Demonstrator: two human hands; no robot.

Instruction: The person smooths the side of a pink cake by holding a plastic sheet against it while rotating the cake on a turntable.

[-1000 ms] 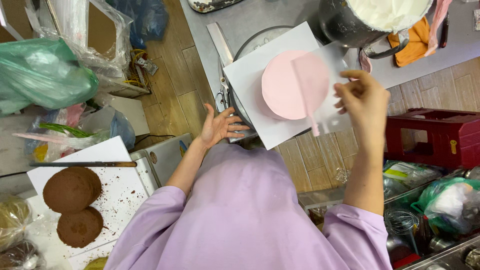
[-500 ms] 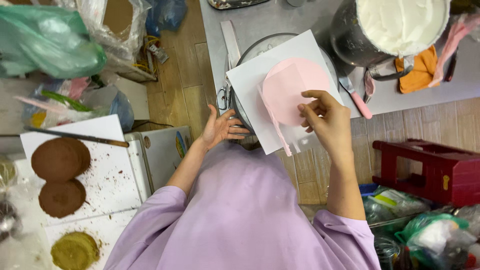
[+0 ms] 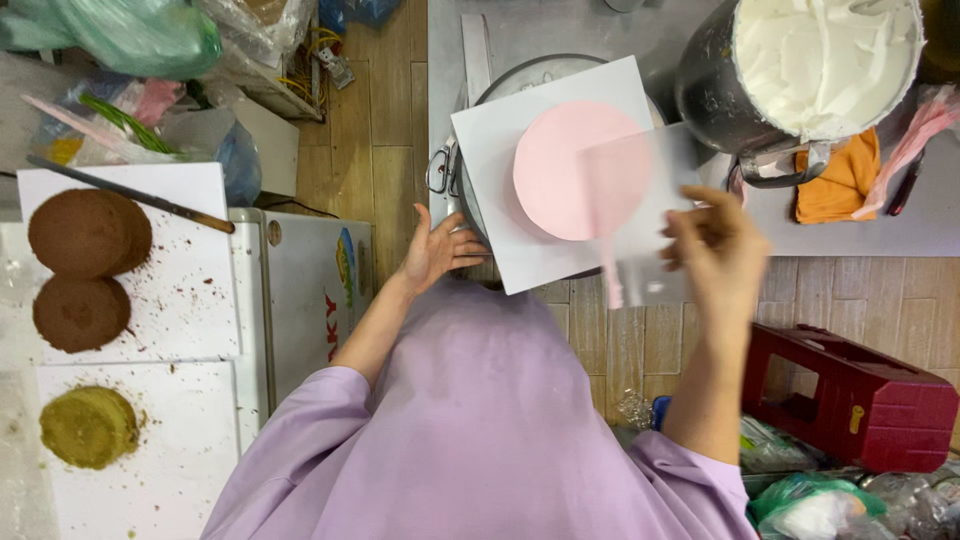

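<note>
Right hand [image 3: 715, 250] pinched shut on a clear scraper [image 3: 640, 220], a thin see-through sheet, motion-blurred so that its edges smear and its exact outline is hard to make out. Sheet held over the right edge of the pink disc [image 3: 580, 170], which shows through it; touching or just above, cannot tell. Fingertips blurred too.

Left hand [image 3: 435, 250] open, fingers spread, resting against the near left rim of the turntable [image 3: 480, 100], gripping nothing. Most of that turntable hidden under the white board [image 3: 500, 200]; only a curved metal edge and a small handle at the left peek out.

Pink disc round, flat, smooth and matte, lying on the square white board, slightly right of its middle. Board set at a tilt on the grey counter [image 3: 450, 40].

Far right, a steel bowl [image 3: 800, 70] full of white cream, swirled and glossy, cut off by the top edge. Just near it an orange cloth [image 3: 840, 180], crumpled, partly under the bowl's handle.

Left, well apart: two dark brown cake rounds [image 3: 85, 265] on white card with crumbs about, a long knife [image 3: 130, 195] lying just far of them, and a greenish round [image 3: 90, 425] nearer. Red stool [image 3: 860, 400] on the wooden floor at the near right. Lilac sleeves and back fill the near middle, hiding what lies below.
</note>
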